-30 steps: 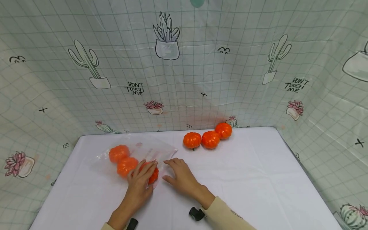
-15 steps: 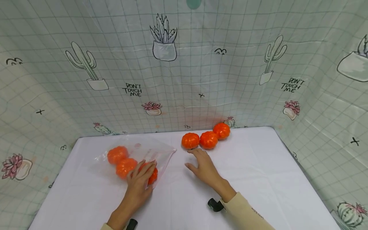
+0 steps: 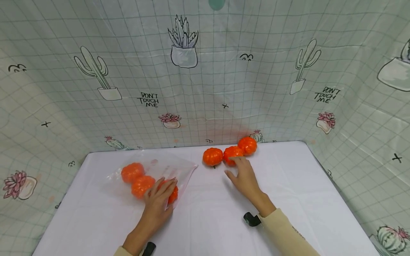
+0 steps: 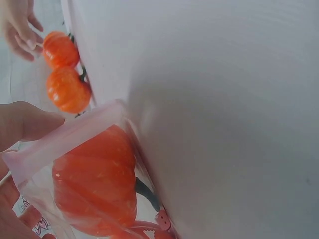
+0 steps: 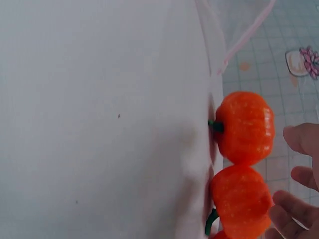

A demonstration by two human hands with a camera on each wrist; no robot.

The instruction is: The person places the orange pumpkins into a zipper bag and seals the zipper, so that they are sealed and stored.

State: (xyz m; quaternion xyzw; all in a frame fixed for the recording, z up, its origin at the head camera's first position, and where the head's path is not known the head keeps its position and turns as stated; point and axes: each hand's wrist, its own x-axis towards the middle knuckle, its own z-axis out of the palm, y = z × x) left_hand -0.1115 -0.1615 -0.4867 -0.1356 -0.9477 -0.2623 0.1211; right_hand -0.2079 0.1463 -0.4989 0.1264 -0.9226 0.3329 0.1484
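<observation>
A clear bag with a pink edge [image 3: 189,176] lies on the left of the table, several orange pumpkins inside it. My left hand [image 3: 158,200] rests with spread fingers over the bagged pumpkin [image 3: 173,195] nearest the opening; its thumb lies along the pink edge in the left wrist view. Three loose pumpkins sit in a slanting row at the back. My right hand [image 3: 246,179] reaches over the middle loose pumpkin [image 3: 229,153], fingertips right at its front and thumb held apart. The left loose pumpkin [image 5: 246,128] shows its green stem in the right wrist view.
The right loose pumpkin [image 3: 247,145] stands at the back edge of the white-covered table [image 3: 205,220]. Behind it hangs a grid-patterned cloth [image 3: 205,81] printed with cacti. Two more pumpkins, one of them the far pumpkin [image 3: 132,172], lie deeper in the bag.
My right hand has moved from beside the bag's opening, right and away from me, past the left loose pumpkin to the middle one. My left hand has stayed on the bagged pumpkin.
</observation>
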